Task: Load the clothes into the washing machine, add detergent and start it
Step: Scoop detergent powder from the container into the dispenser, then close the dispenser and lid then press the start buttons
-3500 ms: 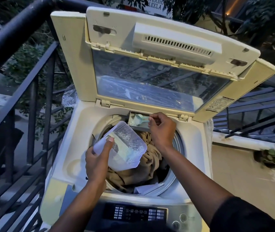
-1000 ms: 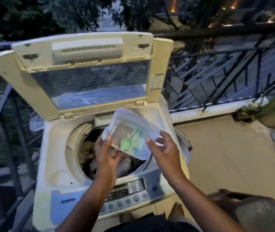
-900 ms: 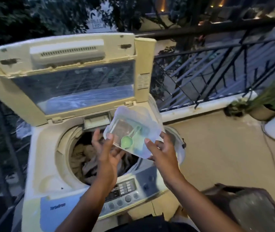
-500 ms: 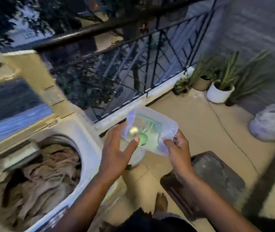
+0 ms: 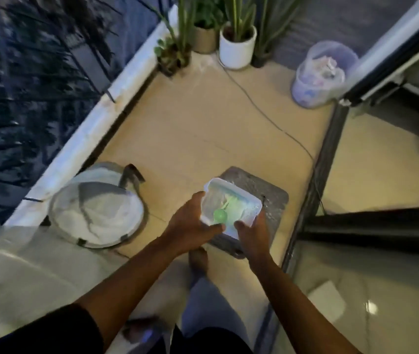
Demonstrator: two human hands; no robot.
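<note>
Washing machine top at lower left, blurred. Round laundry basket on floor just beside it. Left hand grips the left edge of the clear detergent container, fingers under, thumb across the near corner. Container held in the air over a dark mat, green scoop inside. Right hand holds the container's near right corner, fingers curled round it. 2 potted plants at the top, clear plastic bin at upper right.

scoop in tub, tub betw. hands, above mat
</note>
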